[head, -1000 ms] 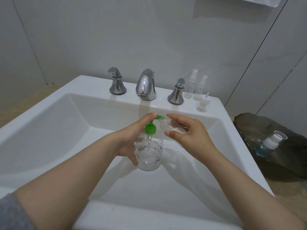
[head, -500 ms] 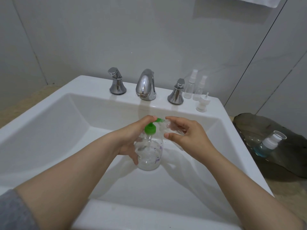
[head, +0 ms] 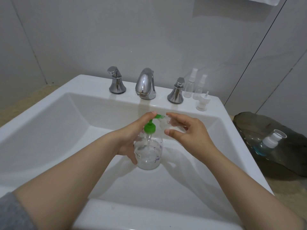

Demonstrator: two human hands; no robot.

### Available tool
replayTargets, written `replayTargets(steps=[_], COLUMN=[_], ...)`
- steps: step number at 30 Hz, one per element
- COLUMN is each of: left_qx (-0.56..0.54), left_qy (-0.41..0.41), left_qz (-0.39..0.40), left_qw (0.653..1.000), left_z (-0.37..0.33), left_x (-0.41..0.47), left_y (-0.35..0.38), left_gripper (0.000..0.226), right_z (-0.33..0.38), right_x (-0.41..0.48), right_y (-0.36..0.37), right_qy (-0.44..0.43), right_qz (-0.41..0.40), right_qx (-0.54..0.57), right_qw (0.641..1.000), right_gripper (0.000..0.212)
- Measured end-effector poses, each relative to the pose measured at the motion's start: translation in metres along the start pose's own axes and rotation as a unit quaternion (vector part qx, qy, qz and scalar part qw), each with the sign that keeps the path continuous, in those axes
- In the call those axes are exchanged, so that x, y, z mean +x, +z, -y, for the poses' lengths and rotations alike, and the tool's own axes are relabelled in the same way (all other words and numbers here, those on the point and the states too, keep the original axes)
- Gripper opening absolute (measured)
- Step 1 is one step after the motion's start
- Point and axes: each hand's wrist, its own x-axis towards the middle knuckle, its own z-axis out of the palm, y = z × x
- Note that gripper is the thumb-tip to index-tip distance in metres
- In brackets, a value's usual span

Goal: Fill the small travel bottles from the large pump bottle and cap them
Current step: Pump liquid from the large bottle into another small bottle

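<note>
1. Evidently both hands are working over the white ceramic sink [head: 93, 85], below a grey tiled wall [head: 116, 30], likely so drips are landing in the basin.
2. The left hand [head: 132, 135] is gripping the large clear pump bottle [head: 150, 153], its forefinger lying on the green pump head (poised for pressing, I judge).
3. The right hand [head: 187, 131] is pinching the small clear travel bottle [head: 167, 124], keeping its mouth at the spout.
4. Two clear spray bottles [head: 189, 85] and a loose white cap [head: 201, 103] are waiting on the rear ledge.

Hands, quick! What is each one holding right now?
Left hand grips the pump bottle, finger on the green pump.
Right hand holds a small clear bottle at the nozzle.
</note>
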Motion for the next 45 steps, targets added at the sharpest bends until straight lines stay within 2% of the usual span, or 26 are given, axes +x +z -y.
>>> replayTargets(steps=[4, 7, 9, 12, 15, 24, 28, 32, 35, 39, 43, 45], left_qx=[0.012, 0.021, 0.014, 0.005, 0.005, -0.001, 0.005, 0.024, 0.024, 0.021, -0.005, -0.006], left_qy=[-0.005, -0.006, -0.001, 0.029, 0.042, 0.027, 0.008, 0.0, -0.001, 0.0, 0.024, 0.029], left_qz=[0.007, 0.004, -0.004, -0.009, -0.005, 0.001, -0.001, 0.019, 0.022, 0.01, -0.009, -0.009], left_qw=[1.0, 1.0, 1.0, 1.0, 0.999, 1.0, 1.0, 1.0, 0.999, 1.0, 1.0, 1.0], left_z=[-0.0005, -0.001, -0.0001, 0.0007, 0.0003, 0.0006, 0.0011, -0.0002, -0.0007, -0.0006, 0.0001, 0.0007], left_x=[-0.0029, -0.0027, -0.0013, 0.0006, 0.0005, 0.0026, 0.0021, 0.0, -0.0005, 0.0004, 0.0032, 0.0043], left_y=[0.0003, 0.0009, 0.0005, -0.0003, -0.0012, -0.0022, -0.0017, -0.0012, -0.0012, -0.0016, -0.0002, 0.0012], left_gripper=[0.096, 0.103, 0.095, 0.062, 0.045, 0.047, 0.063, 0.101, 0.108, 0.099, 0.063, 0.066], right_z=[0.0004, 0.0002, 0.0, -0.0008, -0.002, -0.0032, -0.0027, -0.0006, -0.0004, -0.0003, -0.0005, -0.0012], right_x=[-0.0006, 0.0001, 0.0007, 0.0016, 0.002, 0.0017, 0.0014, 0.0011, 0.0009, 0.0006, 0.0016, 0.0018], right_y=[0.0005, 0.0005, 0.0006, 0.0003, 0.0009, 0.0007, 0.0009, 0.0004, 0.0005, 0.0006, 0.0005, 0.0006], right_qy=[-0.005, -0.002, -0.001, 0.008, 0.012, 0.01, 0.008, -0.001, -0.002, 0.001, 0.009, 0.011], right_qz=[-0.002, 0.0, 0.003, 0.013, 0.021, 0.027, 0.018, 0.005, 0.003, 0.002, 0.014, 0.021], right_qx=[-0.002, 0.003, 0.001, -0.001, -0.001, -0.02, -0.014, -0.012, -0.01, -0.006, 0.003, -0.002], right_qw=[1.0, 1.0, 1.0, 1.0, 1.0, 0.999, 1.0, 1.0, 1.0, 1.0, 1.0, 1.0], right_gripper=[0.049, 0.049, 0.049, 0.049, 0.049, 0.048, 0.049, 0.05, 0.05, 0.049, 0.049, 0.048])
